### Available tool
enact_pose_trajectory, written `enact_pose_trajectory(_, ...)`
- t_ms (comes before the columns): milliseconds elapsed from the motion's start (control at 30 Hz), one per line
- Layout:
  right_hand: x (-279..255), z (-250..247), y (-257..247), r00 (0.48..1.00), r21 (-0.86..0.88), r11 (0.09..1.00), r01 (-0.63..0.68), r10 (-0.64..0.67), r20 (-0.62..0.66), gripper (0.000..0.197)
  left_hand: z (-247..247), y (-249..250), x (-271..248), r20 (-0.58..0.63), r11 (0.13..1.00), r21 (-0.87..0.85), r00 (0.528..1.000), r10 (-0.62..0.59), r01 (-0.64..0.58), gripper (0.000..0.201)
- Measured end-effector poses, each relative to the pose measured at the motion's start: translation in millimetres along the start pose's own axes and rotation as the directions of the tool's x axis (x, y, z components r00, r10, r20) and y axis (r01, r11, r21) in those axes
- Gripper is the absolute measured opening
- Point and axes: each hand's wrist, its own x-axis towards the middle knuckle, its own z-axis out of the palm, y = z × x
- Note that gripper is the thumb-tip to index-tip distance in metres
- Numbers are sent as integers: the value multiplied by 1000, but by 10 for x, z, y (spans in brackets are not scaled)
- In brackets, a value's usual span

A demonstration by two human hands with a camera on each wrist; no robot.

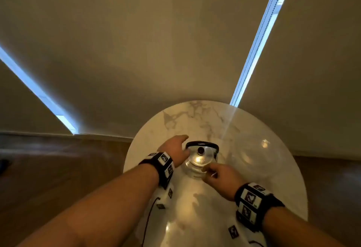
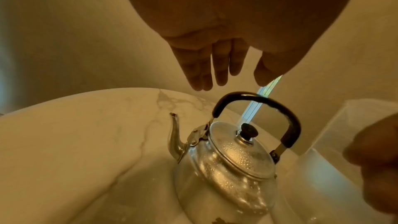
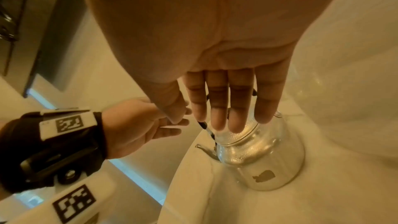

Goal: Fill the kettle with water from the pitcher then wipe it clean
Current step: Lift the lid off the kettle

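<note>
A shiny steel kettle (image 1: 199, 158) with an arched black handle (image 2: 258, 106) and a black-knobbed lid (image 2: 241, 149) is seen standing upright on the round white marble table (image 1: 254, 149), in the lower centre of the head view. Water droplets are seen on the lid. The left hand (image 1: 174, 149) is held just left of the handle, fingers (image 2: 202, 71) straight and spread, nothing gripped. The right hand (image 1: 220, 176) is held open above the kettle, fingers (image 3: 217, 105) extended.
</note>
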Motion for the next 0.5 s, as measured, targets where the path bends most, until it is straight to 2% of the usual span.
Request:
enact_pose_trajectory(67,166,44,-17,997,22,999,-50,51,-59,27,63,14,176,95,999,41,995,-9,5,60)
enact_pose_trajectory(100,220,69,-14,994,23,997,-69,71,-83,28,114,6,247,137,999,51,991,-8,1,53)
enact_pose_trajectory(200,312,134,9,985,37,992,-123,126,-120,30,208,0,272,174,1000,6,984,-24,24,27)
enact_pose_trajectory(267,322,173,24,980,53,990,-129,135,-146,30,254,-49,214,201,1000,-12,979,-22,24,19)
enact_pose_trajectory(400,276,272,36,974,82,987,-141,153,-168,33,298,-216,-45,215,998,-64,976,-15,30,15)
enact_pose_trajectory(500,236,421,9,979,59,990,-125,133,-155,39,307,-370,-336,185,990,-124,982,-38,62,20)
